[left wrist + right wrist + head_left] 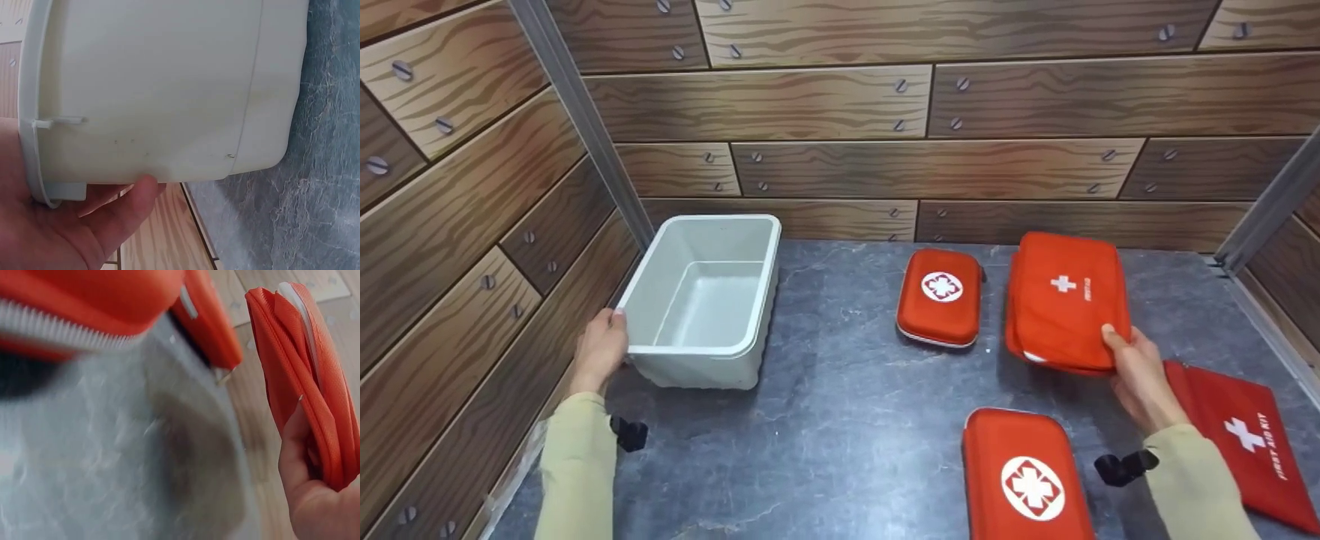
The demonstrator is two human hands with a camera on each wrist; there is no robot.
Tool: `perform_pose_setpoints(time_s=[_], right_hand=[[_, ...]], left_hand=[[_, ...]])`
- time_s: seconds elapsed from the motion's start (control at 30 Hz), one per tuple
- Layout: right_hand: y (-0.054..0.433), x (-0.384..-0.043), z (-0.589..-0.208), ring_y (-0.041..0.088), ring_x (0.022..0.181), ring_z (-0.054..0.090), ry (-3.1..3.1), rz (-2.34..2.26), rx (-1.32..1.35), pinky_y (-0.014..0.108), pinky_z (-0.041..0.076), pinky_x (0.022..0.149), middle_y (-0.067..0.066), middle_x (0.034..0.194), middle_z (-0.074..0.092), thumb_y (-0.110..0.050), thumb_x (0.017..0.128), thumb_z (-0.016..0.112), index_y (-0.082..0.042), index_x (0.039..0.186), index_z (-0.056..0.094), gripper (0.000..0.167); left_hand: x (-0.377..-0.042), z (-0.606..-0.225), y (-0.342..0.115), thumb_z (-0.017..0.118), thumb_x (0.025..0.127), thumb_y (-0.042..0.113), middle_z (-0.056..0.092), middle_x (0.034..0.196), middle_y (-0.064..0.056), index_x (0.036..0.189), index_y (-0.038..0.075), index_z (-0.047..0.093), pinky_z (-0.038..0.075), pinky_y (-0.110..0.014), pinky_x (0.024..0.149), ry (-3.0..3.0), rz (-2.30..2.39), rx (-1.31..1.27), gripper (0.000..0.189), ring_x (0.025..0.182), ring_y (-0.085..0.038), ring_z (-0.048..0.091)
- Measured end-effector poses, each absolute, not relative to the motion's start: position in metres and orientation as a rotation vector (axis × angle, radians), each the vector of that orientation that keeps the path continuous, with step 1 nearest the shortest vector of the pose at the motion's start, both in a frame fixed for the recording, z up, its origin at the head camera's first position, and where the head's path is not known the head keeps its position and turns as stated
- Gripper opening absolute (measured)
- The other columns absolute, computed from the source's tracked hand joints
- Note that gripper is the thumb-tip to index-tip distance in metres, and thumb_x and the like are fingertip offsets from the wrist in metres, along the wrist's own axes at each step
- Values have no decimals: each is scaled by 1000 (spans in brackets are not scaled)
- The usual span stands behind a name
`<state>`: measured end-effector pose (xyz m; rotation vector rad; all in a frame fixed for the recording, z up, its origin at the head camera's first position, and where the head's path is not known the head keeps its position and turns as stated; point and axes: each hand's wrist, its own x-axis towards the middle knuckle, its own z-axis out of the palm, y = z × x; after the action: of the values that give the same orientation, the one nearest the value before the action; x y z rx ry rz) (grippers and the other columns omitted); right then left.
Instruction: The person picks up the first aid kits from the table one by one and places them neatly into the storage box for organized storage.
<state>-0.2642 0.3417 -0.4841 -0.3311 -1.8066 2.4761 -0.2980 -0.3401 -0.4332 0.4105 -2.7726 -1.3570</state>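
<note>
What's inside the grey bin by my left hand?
The grey bin shows bare inner floor plus its far and left walls, no item visible. Its near and right inner faces are hidden behind the rim.

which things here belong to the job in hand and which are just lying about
Seemingly in the job:
pale grey bin, left hand at its rim
soft red pouch, in the right hand

Apparently just lying about, in neither hand:
far red case
near red case
flat red pouch

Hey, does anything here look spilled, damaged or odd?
Nothing looks spilled. Tiny dark marks on the outside of the light gray plastic bin stand out against its plain surface; dirt or scuffs, I can't tell.
</note>
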Motion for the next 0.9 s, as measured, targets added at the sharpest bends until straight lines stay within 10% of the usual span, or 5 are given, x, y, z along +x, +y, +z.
perform_pose_setpoints(time_s=[0.9], right_hand=[[254,-278,-429,11,86,66,-1738,2625,-109,27,54,76,-1,99,61,-20,102,53,-7,122,38,28]], left_hand=[[-298,-440,-337,20,108,33,54,121,-27,129,-5,46,38,-55,97,-2722,-1287,404,51,116,-41,51]])
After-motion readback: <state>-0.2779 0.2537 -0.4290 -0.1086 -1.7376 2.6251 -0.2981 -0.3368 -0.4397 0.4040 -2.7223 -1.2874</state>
